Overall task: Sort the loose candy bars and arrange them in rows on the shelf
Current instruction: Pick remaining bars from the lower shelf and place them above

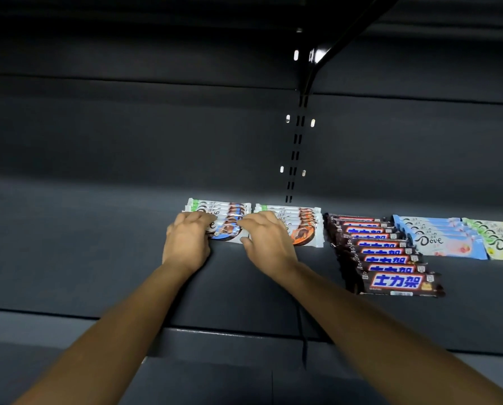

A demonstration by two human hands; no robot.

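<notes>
On the shelf (pixel 98 258), five sorted rows of candy bars (pixel 390 280) look nearly done; left hand (pixel 185 241) and right hand (pixel 269 241) pinch the ends of the front blue bar (pixel 226 233).

Five rows of bars are laid side by side on the shelf (pixel 98 258), each running from the back wall toward the front edge, with the bars set crosswise and overlapped.

- Leftmost row (pixel 229 213): near mid-shelf.
- Second row (pixel 302 223): just to its right, below the slotted upright (pixel 295 147).
- Third row (pixel 384 255): reaches nearest the front edge.
- Fourth row (pixel 443 238) and fifth row (pixel 501 241): touching each other, toward the right edge.

The left end of the front bar (pixel 226 233) of the leftmost row is gripped by the left hand (pixel 187 241). The gap between the first two rows is covered by the right hand (pixel 269 238).
</notes>
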